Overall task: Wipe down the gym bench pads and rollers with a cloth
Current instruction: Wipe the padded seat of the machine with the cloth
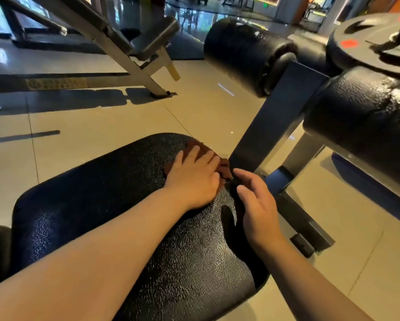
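Note:
A black textured bench pad [115, 205] fills the lower middle of the head view. A brown cloth [224, 166] lies near the pad's far right corner. My left hand [194, 179] lies flat on the cloth with straight fingers, pressing it onto the pad. My right hand [256, 205] hovers at the pad's right edge, fingers relaxed and slightly bent, holding nothing. Two black rollers stand beyond: the upper roller [243, 54] at top centre and the nearer roller [365, 126] at right, both on a dark steel post [275, 119].
A weight plate [365, 40] with a red mark sits at top right. Another bench frame [124, 54] slants across the top left over the beige tiled floor [90, 140]. The bench's steel base bar [305, 218] runs along the floor to the right.

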`<action>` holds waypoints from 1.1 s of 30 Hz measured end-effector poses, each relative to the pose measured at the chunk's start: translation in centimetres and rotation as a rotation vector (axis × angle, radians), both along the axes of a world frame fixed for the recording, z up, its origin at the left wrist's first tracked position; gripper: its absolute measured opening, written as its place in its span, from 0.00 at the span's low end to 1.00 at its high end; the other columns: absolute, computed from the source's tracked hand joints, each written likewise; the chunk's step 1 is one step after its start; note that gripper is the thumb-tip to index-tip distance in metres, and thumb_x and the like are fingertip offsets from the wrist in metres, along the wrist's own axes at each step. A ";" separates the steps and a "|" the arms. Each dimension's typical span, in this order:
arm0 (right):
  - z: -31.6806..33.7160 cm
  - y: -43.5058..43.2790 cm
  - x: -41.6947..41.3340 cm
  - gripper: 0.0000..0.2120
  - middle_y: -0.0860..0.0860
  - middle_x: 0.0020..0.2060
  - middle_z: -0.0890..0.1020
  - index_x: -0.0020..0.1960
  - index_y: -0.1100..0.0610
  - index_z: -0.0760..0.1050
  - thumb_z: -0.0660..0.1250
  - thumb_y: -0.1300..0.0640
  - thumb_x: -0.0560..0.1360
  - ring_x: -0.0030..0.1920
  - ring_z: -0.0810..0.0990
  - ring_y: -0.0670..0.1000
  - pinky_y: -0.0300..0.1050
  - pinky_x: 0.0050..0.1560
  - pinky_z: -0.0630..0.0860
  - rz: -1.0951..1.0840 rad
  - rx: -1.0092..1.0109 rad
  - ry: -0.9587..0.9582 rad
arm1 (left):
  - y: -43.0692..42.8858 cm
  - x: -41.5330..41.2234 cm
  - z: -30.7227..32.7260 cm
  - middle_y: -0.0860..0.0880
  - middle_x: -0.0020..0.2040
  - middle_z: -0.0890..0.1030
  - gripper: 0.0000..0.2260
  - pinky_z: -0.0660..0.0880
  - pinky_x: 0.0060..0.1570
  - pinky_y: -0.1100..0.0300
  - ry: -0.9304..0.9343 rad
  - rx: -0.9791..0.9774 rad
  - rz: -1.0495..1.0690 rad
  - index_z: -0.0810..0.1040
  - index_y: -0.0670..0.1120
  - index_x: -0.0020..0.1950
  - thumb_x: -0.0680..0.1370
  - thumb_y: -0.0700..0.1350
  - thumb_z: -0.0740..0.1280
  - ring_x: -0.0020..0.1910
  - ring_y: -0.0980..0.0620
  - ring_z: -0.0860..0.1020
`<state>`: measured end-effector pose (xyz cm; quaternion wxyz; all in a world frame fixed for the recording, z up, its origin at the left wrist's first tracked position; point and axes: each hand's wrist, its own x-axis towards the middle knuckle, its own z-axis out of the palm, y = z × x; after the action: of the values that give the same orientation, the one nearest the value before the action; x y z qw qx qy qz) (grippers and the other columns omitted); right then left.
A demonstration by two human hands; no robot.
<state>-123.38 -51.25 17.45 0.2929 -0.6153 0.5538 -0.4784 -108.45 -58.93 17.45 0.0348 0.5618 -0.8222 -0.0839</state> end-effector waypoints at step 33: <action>0.7 12.2 6.8 0.29 0.48 0.80 0.51 0.81 0.50 0.48 0.55 0.53 0.84 0.79 0.45 0.45 0.43 0.78 0.45 0.327 0.038 0.498 | 16.8 4.2 1.4 0.46 0.81 0.51 0.24 0.51 0.77 0.54 0.747 0.268 0.176 0.53 0.45 0.81 0.85 0.49 0.50 0.80 0.52 0.51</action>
<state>-116.58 -39.03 18.13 0.2328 -0.7892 0.5110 -0.2487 -104.25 -42.10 18.85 0.2646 0.5606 -0.6835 -0.3854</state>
